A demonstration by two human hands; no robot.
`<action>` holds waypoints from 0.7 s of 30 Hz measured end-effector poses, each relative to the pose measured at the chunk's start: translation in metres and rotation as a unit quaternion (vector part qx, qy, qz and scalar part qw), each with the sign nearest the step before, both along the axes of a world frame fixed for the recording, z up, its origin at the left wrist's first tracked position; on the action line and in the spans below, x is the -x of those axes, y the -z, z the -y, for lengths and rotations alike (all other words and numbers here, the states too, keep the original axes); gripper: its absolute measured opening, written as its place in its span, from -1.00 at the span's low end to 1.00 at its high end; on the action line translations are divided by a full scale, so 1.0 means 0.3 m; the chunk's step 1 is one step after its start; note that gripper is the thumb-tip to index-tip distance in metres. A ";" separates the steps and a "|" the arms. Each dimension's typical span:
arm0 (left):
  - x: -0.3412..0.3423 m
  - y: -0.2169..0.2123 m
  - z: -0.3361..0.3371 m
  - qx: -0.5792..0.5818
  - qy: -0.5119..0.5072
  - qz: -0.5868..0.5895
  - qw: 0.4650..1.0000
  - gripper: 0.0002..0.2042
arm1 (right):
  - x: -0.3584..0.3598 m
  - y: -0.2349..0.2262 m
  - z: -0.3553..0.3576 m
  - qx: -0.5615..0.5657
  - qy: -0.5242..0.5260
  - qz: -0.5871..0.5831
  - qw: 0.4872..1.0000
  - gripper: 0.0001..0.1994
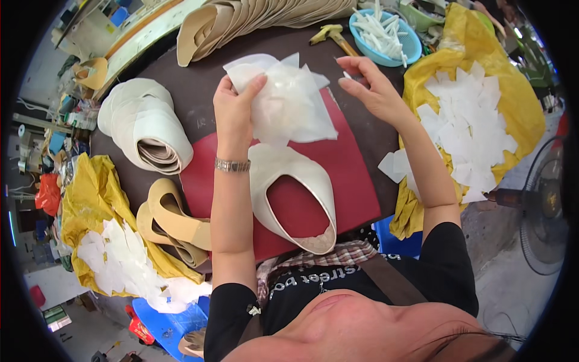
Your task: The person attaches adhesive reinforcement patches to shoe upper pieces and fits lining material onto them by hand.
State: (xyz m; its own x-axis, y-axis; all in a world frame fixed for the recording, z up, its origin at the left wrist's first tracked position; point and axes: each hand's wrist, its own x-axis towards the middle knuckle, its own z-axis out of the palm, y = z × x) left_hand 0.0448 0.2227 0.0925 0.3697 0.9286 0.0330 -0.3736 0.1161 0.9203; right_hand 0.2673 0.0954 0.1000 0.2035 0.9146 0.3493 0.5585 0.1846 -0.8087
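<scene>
My left hand [238,111] is closed on a loose stack of thin white sheets [292,102], its thumb on top. The sheets are cut pieces, slightly see-through, and stick out at different angles. To the right of them my right hand [371,90] is raised, with thumb and index finger apart. A small white bit shows by its fingers; I cannot make out what it is. Below the sheets, a cream shoe upper [322,184] lies on a red mat [356,175], its oval opening facing up and its narrow end toward me.
Nested cream uppers [136,114] lie left, with tan uppers [172,208] nearer me. A long row of beige uppers [241,27] runs along the far edge. A hammer [333,39] lies beside a blue basket [407,45] of white sticks. Yellow sacks [518,114] carry white pieces; a fan [546,205] stands right.
</scene>
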 end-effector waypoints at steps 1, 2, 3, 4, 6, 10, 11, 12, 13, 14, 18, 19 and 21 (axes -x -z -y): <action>-0.007 -0.004 0.006 -0.003 0.003 0.004 1.000 -0.60 | -0.014 -0.007 -0.017 -0.003 0.003 0.004 1.000 -0.58; -0.013 -0.010 0.009 -0.017 0.012 -0.008 1.000 -0.60 | -0.020 -0.016 -0.040 -0.040 -0.011 0.074 0.996 -0.62; -0.016 -0.013 0.013 -0.029 0.021 -0.020 0.999 -0.59 | -0.011 -0.031 -0.058 -0.075 -0.026 0.143 0.987 -0.65; -0.024 -0.019 0.020 -0.030 0.022 -0.019 0.999 -0.59 | 0.006 -0.060 -0.066 -0.034 -0.038 0.118 0.992 -0.73; -0.038 -0.036 0.031 -0.045 0.022 -0.030 0.998 -0.57 | 0.007 -0.070 -0.071 -0.020 -0.065 0.094 0.993 -0.76; -0.044 -0.057 -0.007 -0.025 0.052 -0.054 0.997 -0.56 | 0.026 -0.081 -0.066 -0.173 -0.052 0.191 0.965 -0.88; -0.050 -0.057 -0.030 -0.015 0.071 -0.094 0.993 -0.56 | 0.041 -0.080 -0.055 -0.171 -0.054 0.192 0.965 -0.88; -0.060 -0.056 -0.049 -0.002 0.090 -0.134 0.987 -0.56 | 0.063 -0.076 -0.041 -0.238 -0.010 0.311 0.920 -0.92; -0.073 -0.056 -0.063 0.002 0.090 -0.133 0.987 -0.56 | 0.078 -0.072 -0.037 -0.299 0.033 0.424 0.854 -0.92; -0.088 -0.059 -0.078 0.018 0.115 -0.148 0.982 -0.56 | 0.087 -0.048 -0.046 -0.336 0.060 0.446 0.827 -0.90; -0.155 -0.039 -0.118 0.007 0.191 -0.150 0.970 -0.54 | 0.063 -0.028 -0.030 -0.398 0.043 0.455 0.796 -0.88; -0.182 -0.030 -0.127 -0.024 0.216 -0.148 0.965 -0.55 | 0.063 -0.024 -0.008 -0.400 0.032 0.452 0.797 -0.88; -0.229 -0.004 -0.162 -0.055 0.189 -0.168 0.966 -0.58 | 0.070 -0.001 0.058 -0.361 -0.063 0.386 0.847 -0.81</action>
State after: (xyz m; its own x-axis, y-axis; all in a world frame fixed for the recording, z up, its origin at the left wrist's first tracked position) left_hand 0.1134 0.2713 0.0939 0.6892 0.7223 -0.0565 -0.0016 0.0796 0.9968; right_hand 0.2464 0.0779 0.1003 -0.4236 0.4044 0.8106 0.8087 0.5719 0.1373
